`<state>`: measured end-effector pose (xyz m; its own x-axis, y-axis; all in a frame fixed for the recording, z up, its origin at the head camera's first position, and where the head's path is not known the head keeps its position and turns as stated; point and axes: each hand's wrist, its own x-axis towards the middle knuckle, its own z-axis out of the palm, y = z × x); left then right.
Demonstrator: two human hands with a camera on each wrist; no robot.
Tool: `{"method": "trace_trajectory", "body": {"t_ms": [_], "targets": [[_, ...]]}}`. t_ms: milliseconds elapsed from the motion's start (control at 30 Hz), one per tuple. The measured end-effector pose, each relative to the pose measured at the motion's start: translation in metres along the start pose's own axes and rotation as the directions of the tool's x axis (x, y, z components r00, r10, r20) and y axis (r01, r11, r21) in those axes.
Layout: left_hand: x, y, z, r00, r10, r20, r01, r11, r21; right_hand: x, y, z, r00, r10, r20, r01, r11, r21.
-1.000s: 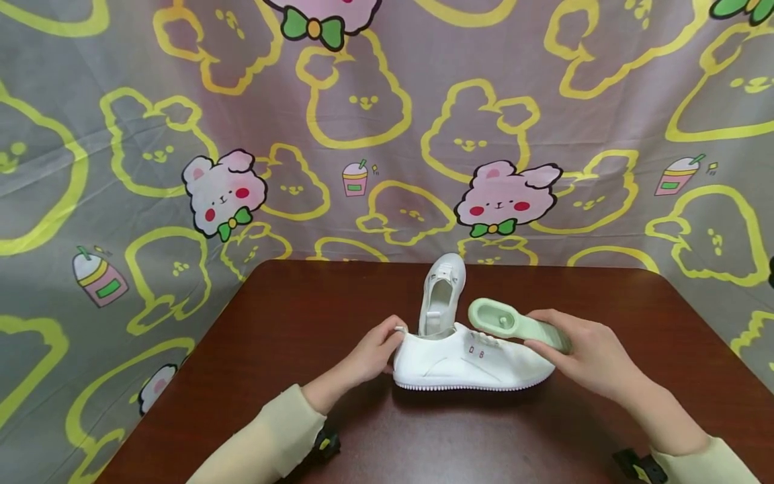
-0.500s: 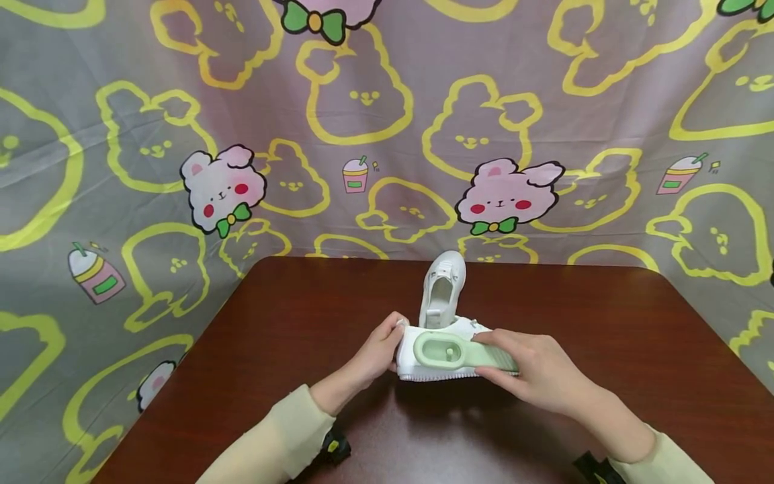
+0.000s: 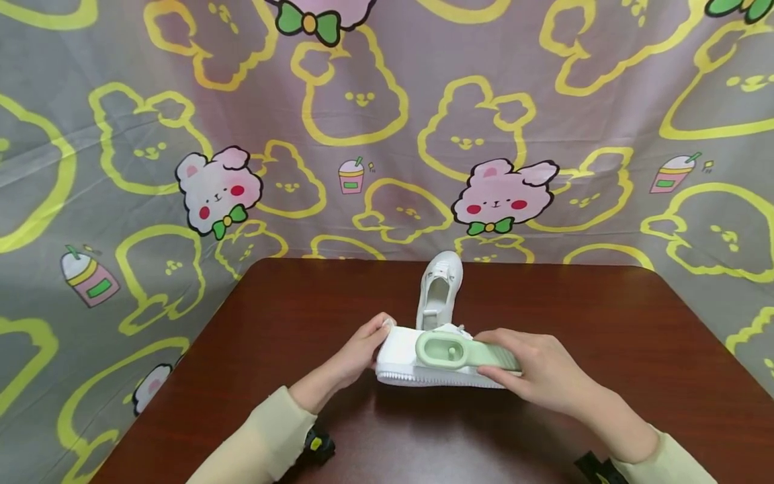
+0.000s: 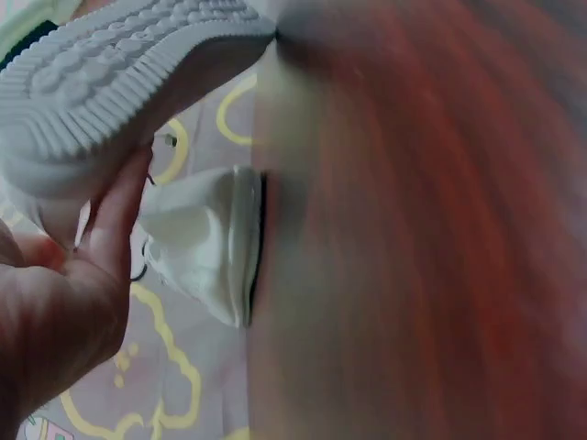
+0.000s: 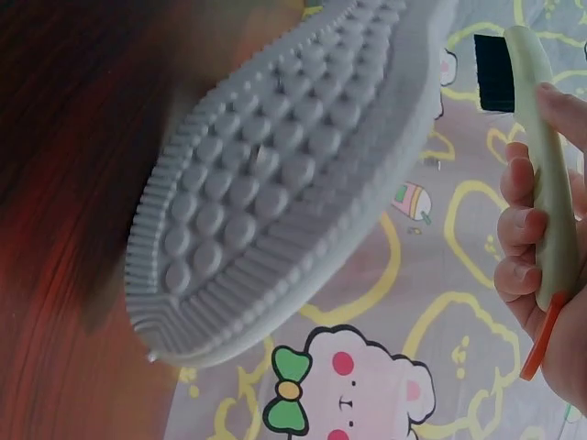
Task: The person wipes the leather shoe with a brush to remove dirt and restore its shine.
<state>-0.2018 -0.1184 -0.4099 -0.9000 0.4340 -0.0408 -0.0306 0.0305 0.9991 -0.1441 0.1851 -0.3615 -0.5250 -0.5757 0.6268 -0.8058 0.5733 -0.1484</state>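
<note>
My left hand grips a white lace-up shoe by the top of its heel. The shoe's toe points right, and its studded sole faces the right wrist camera, raised off the table. In my right hand is a pale green brush, held by the ribbed handle. Its oval head overlaps the near side of the shoe in the head view. Dark bristles and an orange loop show in the right wrist view. The brush and right hand hide the toe from the head view.
A second white shoe stands behind the held one on the brown wooden table, toe toward the back edge. A grey curtain with yellow and pink cartoon animals hangs behind and beside the table.
The brush has come left and down from above the toe to the shoe's near side. The held shoe has tilted, then shifted slightly left with my left hand. The second shoe stays put.
</note>
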Motion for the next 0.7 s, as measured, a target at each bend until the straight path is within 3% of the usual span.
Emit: {"method": "trace_trajectory", "body": {"t_ms": [133, 367, 567, 700], "targets": [[0.0, -0.002, -0.004, 0.999, 0.013, -0.04, -0.01, 0.997, 0.079, 0.003, -0.003, 0.002, 1.0, -0.006, -0.001, 0.006, 1.0, 0.019], [-0.001, 0.009, -0.001, 0.976, 0.192, -0.102, -0.156, 0.945, 0.287, 0.02, -0.018, 0.015, 0.998, -0.068, 0.009, 0.068, 0.997, 0.035], [-0.005, 0.017, -0.002, 0.969, 0.221, -0.109, -0.173, 0.924, 0.341, 0.036, -0.037, 0.027, 0.982, -0.187, 0.039, 0.188, 0.982, -0.027], [-0.007, 0.018, -0.003, 0.969, 0.232, -0.087, -0.19, 0.92, 0.343, 0.044, -0.045, 0.03, 0.977, -0.203, 0.069, 0.208, 0.976, -0.067]]}}
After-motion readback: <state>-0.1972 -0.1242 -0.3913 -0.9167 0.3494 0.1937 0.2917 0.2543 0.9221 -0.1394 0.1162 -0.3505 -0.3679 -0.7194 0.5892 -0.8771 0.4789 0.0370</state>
